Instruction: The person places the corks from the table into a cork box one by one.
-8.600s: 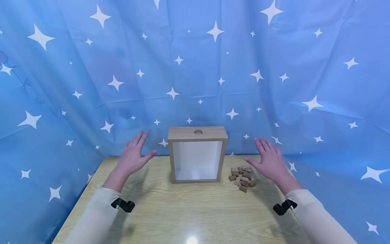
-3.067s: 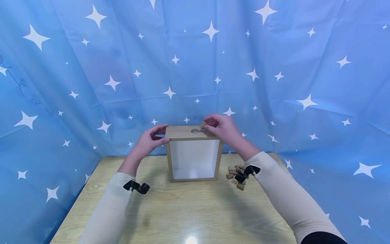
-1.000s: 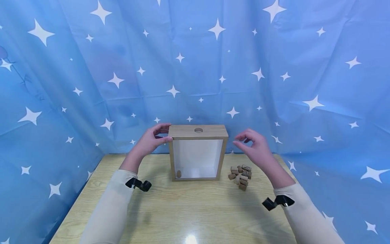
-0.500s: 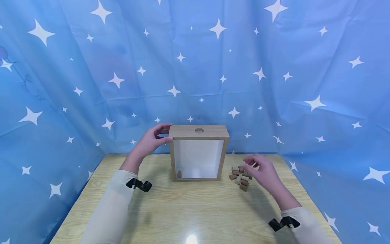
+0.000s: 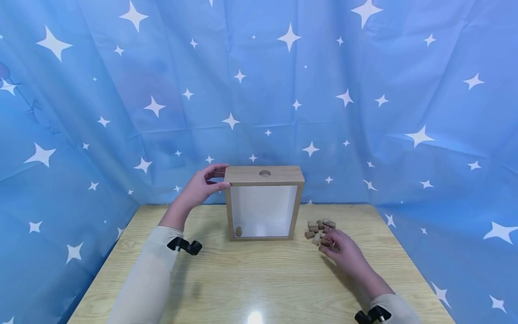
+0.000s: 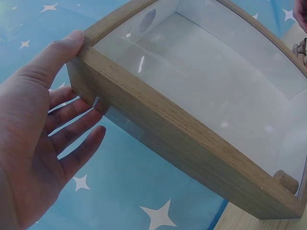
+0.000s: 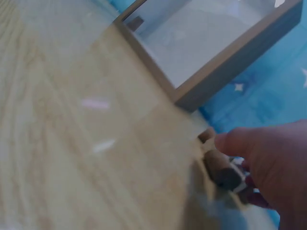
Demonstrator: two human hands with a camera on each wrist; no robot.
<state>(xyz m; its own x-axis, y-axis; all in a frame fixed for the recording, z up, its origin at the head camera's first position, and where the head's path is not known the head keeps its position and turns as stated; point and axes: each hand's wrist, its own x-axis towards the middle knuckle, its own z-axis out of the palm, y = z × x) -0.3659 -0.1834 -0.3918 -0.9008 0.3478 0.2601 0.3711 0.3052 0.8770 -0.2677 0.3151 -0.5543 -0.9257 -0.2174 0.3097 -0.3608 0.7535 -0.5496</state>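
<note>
A wooden shadow box (image 5: 263, 211) with a clear front, a white back and a round hole (image 5: 265, 173) in its top stands upright on the table. One cork (image 5: 238, 231) is inside, at its lower left corner. My left hand (image 5: 198, 186) grips the box's upper left corner, thumb (image 6: 62, 50) on the front edge and fingers behind the side. To the right of the box lies a pile of corks (image 5: 313, 227). There, my right hand (image 5: 344, 252) has thumb and fingers around a cork (image 7: 223, 170) at the pile's near side; I cannot tell whether it is pinched.
The light wood table (image 5: 243, 279) carries the box near its back edge. Behind and at both sides hangs a blue curtain (image 5: 259, 90) with white stars. Each sleeve has a black camera mount (image 5: 184, 245) at the wrist.
My right hand pinched a cork on the box top 3.1 s ago; a cork now lies inside. The right hand has since come down to the pile. My left hand stays at the box corner.
</note>
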